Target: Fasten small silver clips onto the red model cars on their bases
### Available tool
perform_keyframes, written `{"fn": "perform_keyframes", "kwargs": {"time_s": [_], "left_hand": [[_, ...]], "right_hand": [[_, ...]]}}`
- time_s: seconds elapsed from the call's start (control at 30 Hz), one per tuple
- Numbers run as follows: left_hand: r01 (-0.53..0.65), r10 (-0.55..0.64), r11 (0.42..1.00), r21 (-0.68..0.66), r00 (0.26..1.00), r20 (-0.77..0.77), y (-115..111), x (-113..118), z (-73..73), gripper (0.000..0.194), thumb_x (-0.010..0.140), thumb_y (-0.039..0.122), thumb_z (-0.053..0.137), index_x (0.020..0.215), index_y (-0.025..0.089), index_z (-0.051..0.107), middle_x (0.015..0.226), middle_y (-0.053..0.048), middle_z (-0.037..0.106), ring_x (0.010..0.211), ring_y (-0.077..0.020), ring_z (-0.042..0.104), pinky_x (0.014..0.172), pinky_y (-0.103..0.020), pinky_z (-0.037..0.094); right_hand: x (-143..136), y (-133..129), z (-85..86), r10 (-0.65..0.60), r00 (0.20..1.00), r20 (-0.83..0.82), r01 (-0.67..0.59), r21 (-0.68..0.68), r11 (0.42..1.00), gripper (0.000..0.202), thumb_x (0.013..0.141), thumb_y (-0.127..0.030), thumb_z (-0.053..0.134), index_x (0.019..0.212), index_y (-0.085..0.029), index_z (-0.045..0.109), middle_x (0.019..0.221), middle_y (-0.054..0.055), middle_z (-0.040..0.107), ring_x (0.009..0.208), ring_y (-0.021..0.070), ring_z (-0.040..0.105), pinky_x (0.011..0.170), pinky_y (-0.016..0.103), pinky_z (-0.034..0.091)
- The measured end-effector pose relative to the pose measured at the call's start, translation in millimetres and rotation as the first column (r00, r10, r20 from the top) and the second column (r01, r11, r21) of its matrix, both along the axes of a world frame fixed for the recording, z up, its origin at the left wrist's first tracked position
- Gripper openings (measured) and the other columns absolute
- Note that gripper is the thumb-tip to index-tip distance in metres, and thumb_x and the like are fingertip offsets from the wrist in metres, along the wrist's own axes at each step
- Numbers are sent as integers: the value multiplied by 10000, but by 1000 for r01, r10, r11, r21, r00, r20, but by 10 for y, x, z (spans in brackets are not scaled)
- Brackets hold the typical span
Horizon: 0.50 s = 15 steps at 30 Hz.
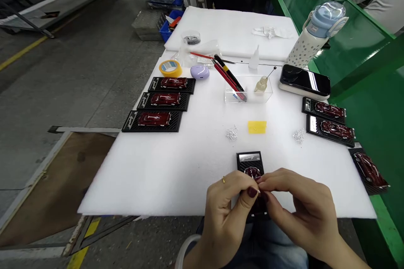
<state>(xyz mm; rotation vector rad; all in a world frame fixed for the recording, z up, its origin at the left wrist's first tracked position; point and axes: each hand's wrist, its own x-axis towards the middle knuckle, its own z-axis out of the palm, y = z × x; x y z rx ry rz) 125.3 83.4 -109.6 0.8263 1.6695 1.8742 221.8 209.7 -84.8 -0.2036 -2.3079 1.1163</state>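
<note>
On the near side of the yellow sheet there is a small dark red model car on its black base, partly hidden under the fingers. The left hand has its thumb and forefinger pinched together at the tips, just above the car; whether a very small part is between them, I cannot tell. The right hand brings its forefinger and thumb to the same spot, but I cannot tell if they are closed.

For such fine work, it would be good to keep both wrists low and steady, and to let the fingertips press only lightly. A strong squeeze could mark the glossy paint or bend some thin silver trim. The base should lie flat while the fingers work, because it may slide easily on the smooth white table. It also seems wise to leave a clear sight between the nails.

To the left of the yellow sheet lies one pile of silver bits, and to its right another pile. Beyond the sheet stands a clear tray, with a small glass bottle and long thin tools in it. The tools are within reach, if bare fingers prove too thick.
</note>
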Motion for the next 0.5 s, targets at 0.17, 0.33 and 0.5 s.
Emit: {"fn": "perform_keyframes", "kwargs": {"time_s": [0.17,0.33,0.5], "left_hand": [[-75,80,996,37,986,-148,28,37,-28,210,970,185,551,796,202,666,760,34,667,733,-35,632,698,-97,513],[-153,166,986,70,946,-277,29,46,-50,169,950,140,563,812,195,644,772,38,672,726,-31,649,686,-87,534],[-171,187,982,78,924,-333,39,63,-71,167,945,116,551,814,190,624,773,37,674,730,-35,660,691,-91,547]], "right_hand": [[-31,-43,16,-46,998,-32,46,2,999,180,865,-41,634,956,-182,699,871,30,753,804,118,736,711,208,639],[-72,-56,40,-61,996,-59,62,15,998,166,851,-36,636,921,-174,694,851,34,755,792,128,744,688,206,640],[-101,-84,44,-71,995,-72,75,65,995,177,841,-9,628,902,-165,682,826,35,751,772,128,740,680,205,639]]}}
